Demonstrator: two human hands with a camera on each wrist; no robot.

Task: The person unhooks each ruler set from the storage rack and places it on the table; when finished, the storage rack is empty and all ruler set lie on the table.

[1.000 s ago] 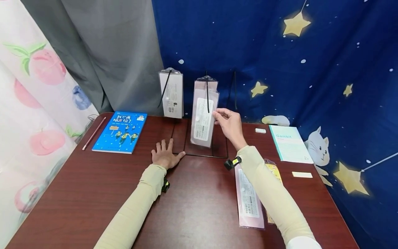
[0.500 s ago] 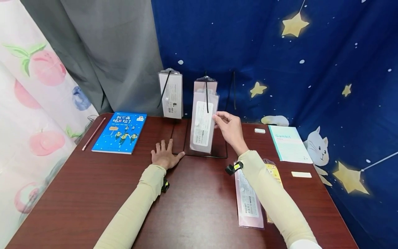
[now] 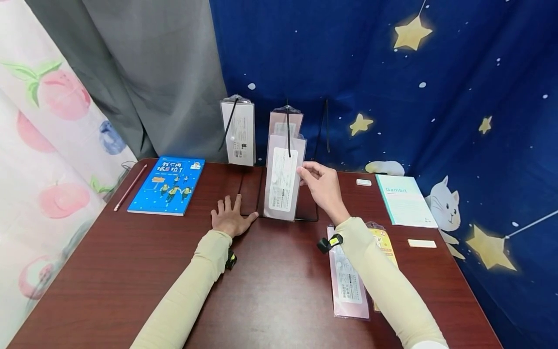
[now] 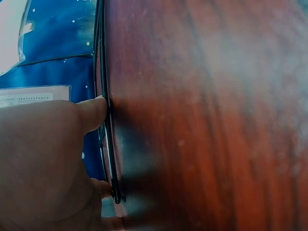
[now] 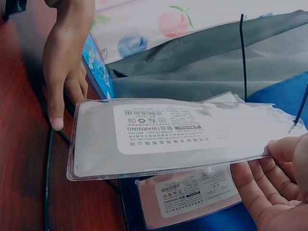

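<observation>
My right hand [image 3: 323,189] pinches the right edge of a flat packet [image 3: 281,179] in a clear plastic sleeve with a white printed label. In the right wrist view, thumb and fingers hold that packet's edge near its top, where a black hook [image 5: 302,103] meets the sleeve. Behind it a pink packet [image 3: 285,121] hangs on the same middle hook. My left hand [image 3: 230,220] lies with fingers spread on the table at the black wire rack's base [image 3: 307,220]. The left wrist view has its thumb touching the wire [image 4: 110,159].
A white packet [image 3: 241,133] hangs on the left hook; the right hook [image 3: 328,126] carries nothing. A pink packet [image 3: 348,283] and a yellow one [image 3: 383,242] lie under my right forearm. A blue book [image 3: 167,186], pencil [image 3: 131,188], notebook [image 3: 405,201] and erasers [image 3: 421,243] are around.
The front packet has come down and toward me along the middle hook, uncovering more of the pink packet behind. My right hand moved slightly down with it. The left hand stays put.
</observation>
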